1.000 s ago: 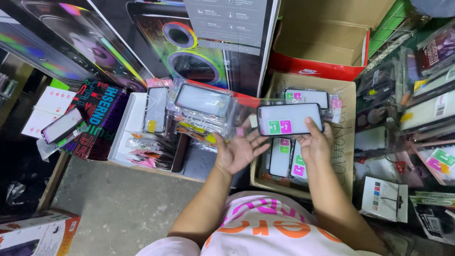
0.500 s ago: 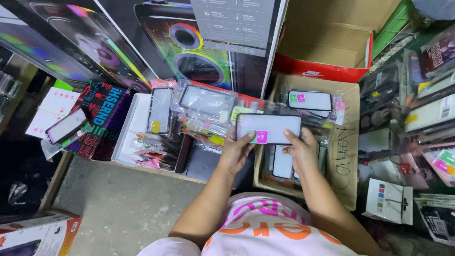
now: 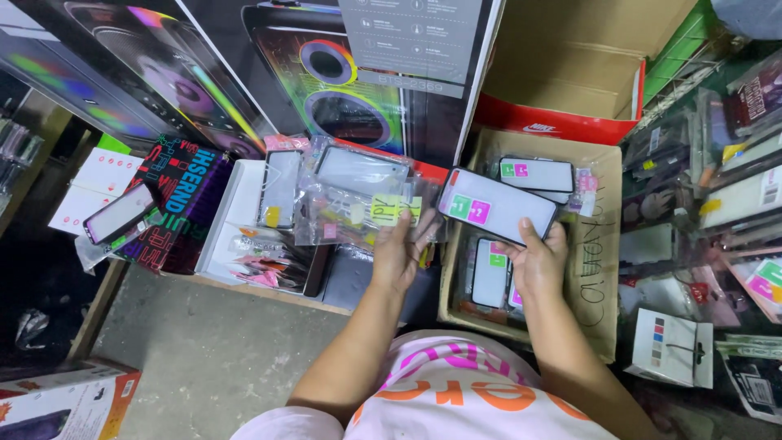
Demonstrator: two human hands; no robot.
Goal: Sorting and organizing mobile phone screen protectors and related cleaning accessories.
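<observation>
Glass screen protector [image 3: 497, 206] gripped in the right hand [image 3: 538, 259], left hand [image 3: 401, 248] clutching a clear packet [image 3: 366, 213] beside it.

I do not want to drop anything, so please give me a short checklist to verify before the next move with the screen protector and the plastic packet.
1. Right hand grips the screen protector: ok.
2. Left hand holds the clear plastic packet: ok.
3. Protector clear of the packet: ok, apart.
4. Cardboard box lies under the protector: ok.
5. Protector free of cracks: cannot tell.
</observation>
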